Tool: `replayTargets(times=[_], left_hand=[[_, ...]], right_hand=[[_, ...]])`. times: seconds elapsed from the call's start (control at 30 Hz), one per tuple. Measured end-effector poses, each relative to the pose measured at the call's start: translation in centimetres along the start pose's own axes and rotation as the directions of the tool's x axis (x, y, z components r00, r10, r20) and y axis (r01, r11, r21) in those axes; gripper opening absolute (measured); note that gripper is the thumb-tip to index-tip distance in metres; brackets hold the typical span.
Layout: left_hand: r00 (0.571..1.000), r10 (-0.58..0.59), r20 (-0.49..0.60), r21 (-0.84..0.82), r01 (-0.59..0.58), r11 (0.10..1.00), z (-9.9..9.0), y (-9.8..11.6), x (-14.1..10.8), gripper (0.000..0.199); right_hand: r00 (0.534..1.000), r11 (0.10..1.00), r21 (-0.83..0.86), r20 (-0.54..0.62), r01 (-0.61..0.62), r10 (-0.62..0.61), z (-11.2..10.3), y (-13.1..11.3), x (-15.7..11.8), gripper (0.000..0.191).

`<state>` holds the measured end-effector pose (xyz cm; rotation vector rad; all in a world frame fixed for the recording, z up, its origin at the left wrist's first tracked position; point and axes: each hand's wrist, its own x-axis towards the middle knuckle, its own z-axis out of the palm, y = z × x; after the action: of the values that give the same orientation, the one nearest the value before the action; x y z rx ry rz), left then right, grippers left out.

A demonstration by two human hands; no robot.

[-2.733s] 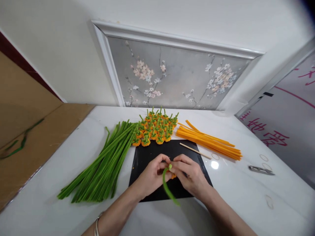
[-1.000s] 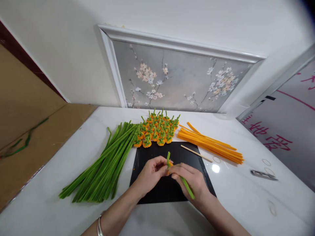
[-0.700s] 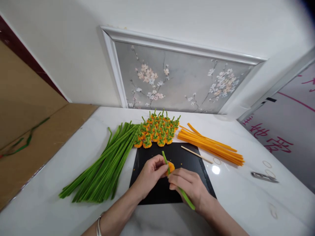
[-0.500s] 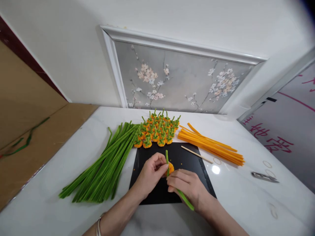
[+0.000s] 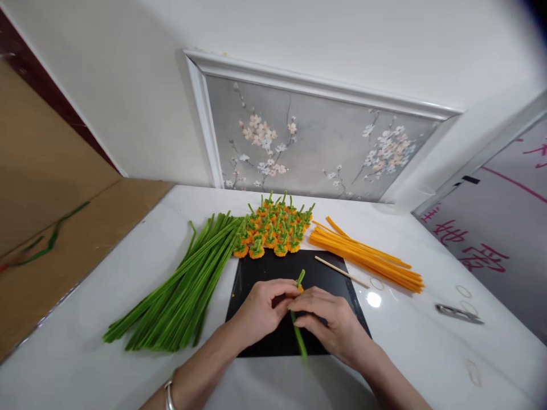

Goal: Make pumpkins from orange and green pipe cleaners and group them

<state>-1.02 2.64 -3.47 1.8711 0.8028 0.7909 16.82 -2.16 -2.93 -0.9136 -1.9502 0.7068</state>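
Over the black mat (image 5: 265, 344), my left hand (image 5: 261, 307) pinches a small orange pipe-cleaner flower (image 5: 301, 288), mostly covered by the fingers. My right hand (image 5: 331, 319) is closed against it with its fingertips on a green pipe cleaner (image 5: 299, 339). One end of that pipe cleaner sticks up past the flower; the other hangs down toward me, slightly blurred. Both sets of fingertips meet at the flower, so their exact contact is hidden. Just beyond the mat, several finished orange flowers (image 5: 281, 249) with green stems stand in rows.
A bundle of green pipe cleaners (image 5: 179, 296) lies to the left, and orange pipe cleaners (image 5: 367, 259) to the right. A thin wooden stick (image 5: 339, 270) rests across the mat's edge. Nippers (image 5: 458, 313) and several rubber bands (image 5: 464, 291) are farther right. A wall stands behind.
The green pipe cleaner's lower end has swung left, and its upper end now leans right. My hands have drawn closer together, covering more of the orange flower. The view has shifted slightly.
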Motion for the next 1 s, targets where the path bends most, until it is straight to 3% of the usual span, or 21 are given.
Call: replayTargets(times=[0.1,0.17,0.23,0.37,0.53,0.63,0.77,1.0], left_hand=[[0.997,0.064,-0.052,0.059,-0.061,0.996,0.2,-0.6,0.0,0.023],[0.995,0.085,-0.058,0.064,-0.081,0.995,0.3,-0.8,0.0,0.023],[0.995,0.094,-0.043,0.046,-0.092,0.995,0.4,-0.8,0.0,0.021],[0.997,0.074,0.012,-0.008,-0.074,0.997,0.6,-0.6,0.0,0.022],[0.998,-0.055,-0.035,-0.195,0.047,0.98,0.5,-0.6,0.1,0.012],[0.989,-0.12,-0.084,-0.261,0.094,0.961,0.3,-0.5,0.3,0.009],[0.97,-0.202,-0.135,-0.338,0.147,0.93,0.2,-0.3,0.3,0.008],[0.957,-0.235,-0.171,-0.322,0.171,0.931,0.4,-0.5,0.1,0.008]], right_hand=[[0.983,0.987,0.088,-0.115,-0.135,0.144,-0.1,0.4,0.1,0.014],[0.924,0.947,0.204,-0.241,-0.249,0.295,0.0,0.9,0.1,0.013],[0.89,0.918,0.266,-0.275,-0.293,0.363,0.1,1.4,0.2,0.02],[0.935,0.951,0.162,-0.199,-0.263,0.293,0.4,1.7,0.4,0.014],[0.917,0.958,0.161,-0.287,-0.237,0.275,0.4,1.5,0.6,0.023],[0.941,0.987,-0.002,-0.304,-0.161,0.153,0.2,1.4,0.5,0.021],[0.969,0.983,-0.182,-0.242,-0.001,-0.044,0.1,1.2,0.3,0.024],[0.961,0.922,-0.34,-0.135,0.182,-0.24,0.5,0.8,0.4,0.027]])
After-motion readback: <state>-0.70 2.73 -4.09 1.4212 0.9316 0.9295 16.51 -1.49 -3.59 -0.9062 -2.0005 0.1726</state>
